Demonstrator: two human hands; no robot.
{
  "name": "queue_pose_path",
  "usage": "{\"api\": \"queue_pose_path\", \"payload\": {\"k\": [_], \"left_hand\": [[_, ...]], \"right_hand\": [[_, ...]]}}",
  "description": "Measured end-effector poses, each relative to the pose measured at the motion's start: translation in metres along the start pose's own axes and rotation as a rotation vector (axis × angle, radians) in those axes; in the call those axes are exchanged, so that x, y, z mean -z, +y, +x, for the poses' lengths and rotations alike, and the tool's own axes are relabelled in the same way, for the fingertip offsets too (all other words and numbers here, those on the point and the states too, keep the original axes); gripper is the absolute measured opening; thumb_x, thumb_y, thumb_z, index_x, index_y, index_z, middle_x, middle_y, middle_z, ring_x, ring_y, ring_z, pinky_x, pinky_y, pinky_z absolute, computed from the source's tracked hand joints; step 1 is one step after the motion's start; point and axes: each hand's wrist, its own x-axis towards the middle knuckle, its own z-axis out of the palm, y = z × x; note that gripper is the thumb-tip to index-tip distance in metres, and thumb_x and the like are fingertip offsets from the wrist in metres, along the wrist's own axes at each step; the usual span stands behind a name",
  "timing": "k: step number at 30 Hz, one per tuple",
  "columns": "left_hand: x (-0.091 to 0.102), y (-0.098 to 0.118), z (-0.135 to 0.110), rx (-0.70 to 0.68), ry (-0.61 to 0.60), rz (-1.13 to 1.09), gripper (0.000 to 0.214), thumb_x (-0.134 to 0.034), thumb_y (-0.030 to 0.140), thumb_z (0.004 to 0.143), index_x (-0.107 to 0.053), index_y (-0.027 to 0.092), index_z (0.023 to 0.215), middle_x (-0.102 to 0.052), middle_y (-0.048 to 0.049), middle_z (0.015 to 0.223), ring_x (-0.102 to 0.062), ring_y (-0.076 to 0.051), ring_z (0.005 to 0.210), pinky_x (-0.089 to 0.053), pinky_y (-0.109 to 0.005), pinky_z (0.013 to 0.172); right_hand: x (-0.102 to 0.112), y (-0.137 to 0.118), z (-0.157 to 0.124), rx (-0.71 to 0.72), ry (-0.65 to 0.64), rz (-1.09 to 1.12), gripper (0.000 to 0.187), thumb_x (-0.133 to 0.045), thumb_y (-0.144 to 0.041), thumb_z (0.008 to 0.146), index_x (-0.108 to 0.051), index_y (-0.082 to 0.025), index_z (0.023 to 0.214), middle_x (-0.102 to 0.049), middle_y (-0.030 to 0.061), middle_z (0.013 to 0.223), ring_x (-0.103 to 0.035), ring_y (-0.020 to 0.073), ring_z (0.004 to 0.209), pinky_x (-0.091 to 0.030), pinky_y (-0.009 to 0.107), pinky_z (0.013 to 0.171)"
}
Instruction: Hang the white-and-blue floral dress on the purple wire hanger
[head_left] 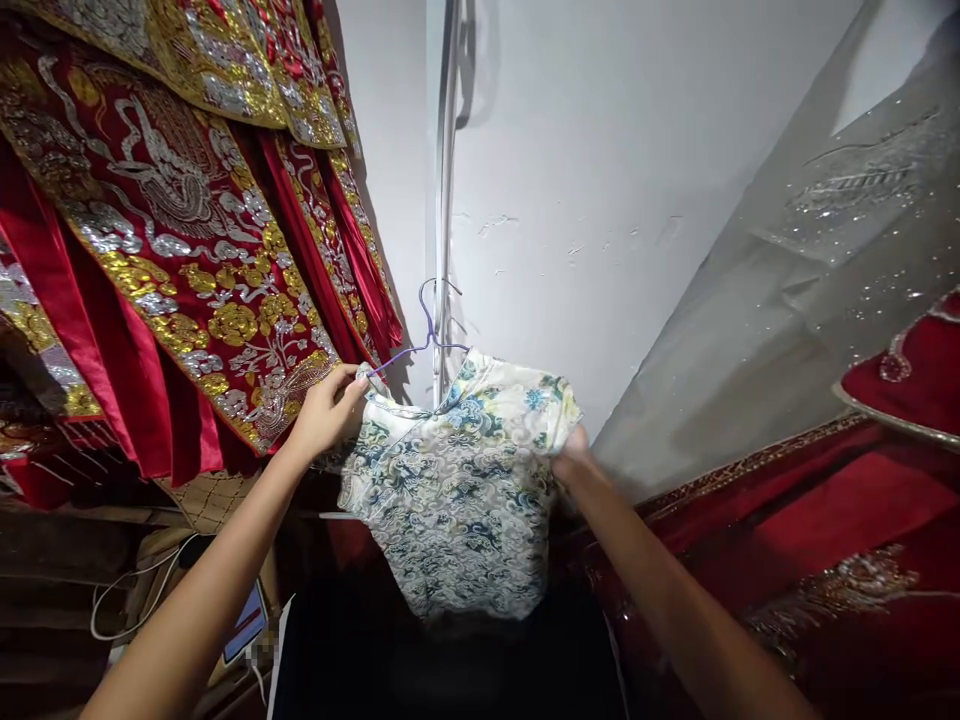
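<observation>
A short-sleeved garment [465, 500] with a blue, yellow and grey floral pattern hangs in front of me on a thin purple wire hanger [430, 338]. My left hand [334, 405] pinches its shoulder at the neckline, thumb and fingers closed over the cloth and the hanger's arm. At the other side, my right hand [574, 458] is at the sleeve edge, blurred and partly behind the cloth, so its fingers do not show clearly. The hanger's hook points up, near a vertical metal strip on the wall. Most of the hanger's right arm is hidden inside the garment.
Red robes [180, 190] with gold and silver embroidery hang at the left. A clear plastic cover [750, 280] drapes at the right, above red embroidered cloth [847, 510]. Behind stands a white wall [600, 150]. A phone [246, 622] and a white cable [101, 630] lie low at left.
</observation>
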Motion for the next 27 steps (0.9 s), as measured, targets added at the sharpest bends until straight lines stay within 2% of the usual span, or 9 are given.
{"api": "queue_pose_path", "payload": {"k": [4,7,10,13,17,20,22,25,27], "left_hand": [[-0.004,0.004,0.002,-0.007,0.014,0.03,0.04,-0.058,0.047,0.089,-0.061,0.02,0.118,-0.069,-0.0046,0.108,-0.062,-0.021,0.096,-0.045,-0.029,0.084],[-0.008,0.014,0.013,-0.046,0.066,0.071,0.033,-0.056,0.046,0.09,-0.065,0.02,0.107,-0.068,-0.002,0.091,-0.059,-0.017,0.079,-0.043,-0.026,0.072],[-0.007,0.023,0.026,-0.052,0.119,0.11,0.031,-0.054,0.045,0.09,-0.066,0.019,0.1,-0.062,0.0003,0.076,-0.051,-0.014,0.065,-0.038,-0.025,0.062],[-0.004,0.022,0.03,-0.051,0.14,0.105,0.029,-0.054,0.042,0.089,-0.065,0.018,0.102,-0.061,0.0006,0.075,-0.049,-0.014,0.063,-0.037,-0.025,0.06],[-0.002,0.005,0.022,-0.003,-0.007,0.022,0.028,-0.059,0.039,0.086,-0.067,0.018,0.101,-0.067,-0.0021,0.087,-0.056,-0.016,0.074,-0.042,-0.025,0.066],[-0.001,-0.008,0.016,0.046,-0.038,-0.02,0.025,-0.062,0.039,0.083,-0.067,0.015,0.088,-0.066,-0.0028,0.082,-0.056,-0.017,0.073,-0.043,-0.025,0.066],[-0.001,-0.01,0.012,0.075,0.003,-0.117,0.027,-0.062,0.041,0.084,-0.065,0.015,0.081,-0.062,-0.0018,0.074,-0.054,-0.015,0.069,-0.042,-0.025,0.063],[-0.005,-0.001,0.002,0.098,0.1,-0.351,0.037,-0.057,0.05,0.088,-0.066,0.015,0.081,-0.061,-0.0028,0.073,-0.054,-0.015,0.066,-0.043,-0.025,0.062],[-0.014,0.01,-0.006,0.083,0.19,-0.433,0.045,-0.052,0.057,0.09,-0.068,0.015,0.081,-0.063,-0.0046,0.077,-0.055,-0.015,0.067,-0.044,-0.025,0.063]], "right_hand": [[0.024,0.001,-0.003,-0.106,-0.052,0.247,0.056,-0.041,-0.067,0.089,-0.068,-0.024,0.112,-0.071,0.0093,0.108,-0.067,0.028,0.1,-0.055,0.044,0.08],[0.034,-0.029,0.003,-0.066,-0.049,0.266,0.037,-0.065,-0.051,0.08,-0.068,-0.025,0.106,-0.07,0.0038,0.09,-0.068,0.0224,0.08,-0.055,0.036,0.069],[0.026,-0.072,0.011,-0.003,-0.089,0.197,0.04,-0.078,-0.033,0.069,-0.068,-0.026,0.107,-0.066,-0.0009,0.076,-0.062,0.0165,0.064,-0.05,0.029,0.06],[0.006,-0.103,0.006,0.061,-0.103,0.138,0.049,-0.064,-0.054,0.081,-0.065,-0.025,0.121,-0.07,0.0049,0.09,-0.067,0.0214,0.08,-0.053,0.035,0.07],[-0.026,-0.113,-0.019,0.125,-0.162,0.172,0.073,-0.036,-0.072,0.087,-0.054,-0.024,0.139,-0.067,0.0099,0.117,-0.063,0.0279,0.113,-0.051,0.046,0.086],[-0.048,-0.108,-0.038,0.128,-0.389,0.244,0.078,-0.055,-0.068,0.08,-0.047,-0.024,0.145,-0.065,0.0095,0.125,-0.06,0.0291,0.118,-0.05,0.047,0.089],[-0.056,-0.101,-0.048,0.049,-0.705,0.248,0.078,-0.065,-0.063,0.075,-0.052,-0.022,0.141,-0.066,0.0104,0.124,-0.062,0.0292,0.115,-0.051,0.045,0.09],[-0.059,-0.08,-0.057,-0.07,-1.204,0.08,0.06,-0.068,-0.057,0.078,-0.067,-0.015,0.121,-0.072,0.0131,0.109,-0.068,0.0279,0.103,-0.053,0.042,0.09],[-0.057,-0.057,-0.061,-0.006,-1.168,-0.18,0.044,-0.065,-0.049,0.084,-0.07,-0.016,0.113,-0.074,0.0119,0.104,-0.069,0.0261,0.1,-0.053,0.04,0.091]]}}
